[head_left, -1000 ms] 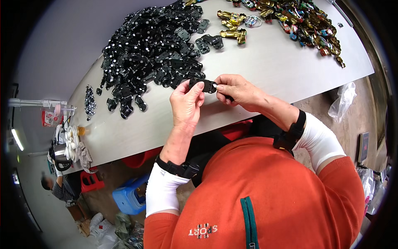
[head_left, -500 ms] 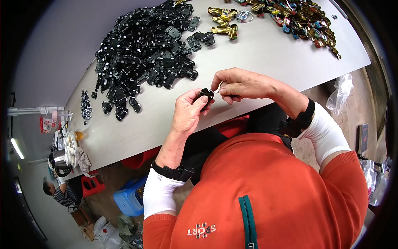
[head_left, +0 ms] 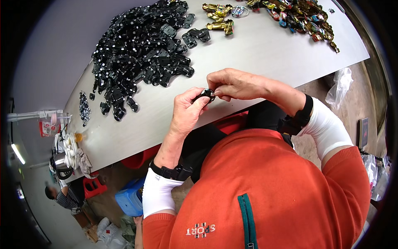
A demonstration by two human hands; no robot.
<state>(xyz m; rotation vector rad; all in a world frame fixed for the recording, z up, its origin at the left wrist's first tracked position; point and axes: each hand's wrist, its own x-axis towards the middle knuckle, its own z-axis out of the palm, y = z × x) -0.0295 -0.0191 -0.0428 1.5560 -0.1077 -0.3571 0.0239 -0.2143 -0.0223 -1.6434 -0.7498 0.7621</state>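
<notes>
My left hand [head_left: 186, 110] is closed round a small black toy car chassis [head_left: 202, 96], thumb on top, above the near edge of the table [head_left: 232, 56]. Against the chassis's right end, my right hand [head_left: 236, 84] is closed in a pinch. Its fingertips hide whatever they hold. Beyond my left hand spreads a big heap of black toy car chassis [head_left: 139, 50]. Several gold toy car bodies [head_left: 224, 27] lie past my hands, and a pile of shiny multicoloured car bodies [head_left: 304, 18] is at the far right.
Small silvery parts [head_left: 84, 109] form a little heap on the table's left side. Beyond the left end are a red stool [head_left: 94, 187], a blue plastic stool [head_left: 129, 200] and a person in a striped top [head_left: 68, 198]. A clear plastic bag [head_left: 340, 88] hangs beyond the right edge.
My right hand has moved left, bringing its fingertips from just off the chassis up against its end. The chassis has tilted in my left hand. A bare forearm has appeared at the lower left.
</notes>
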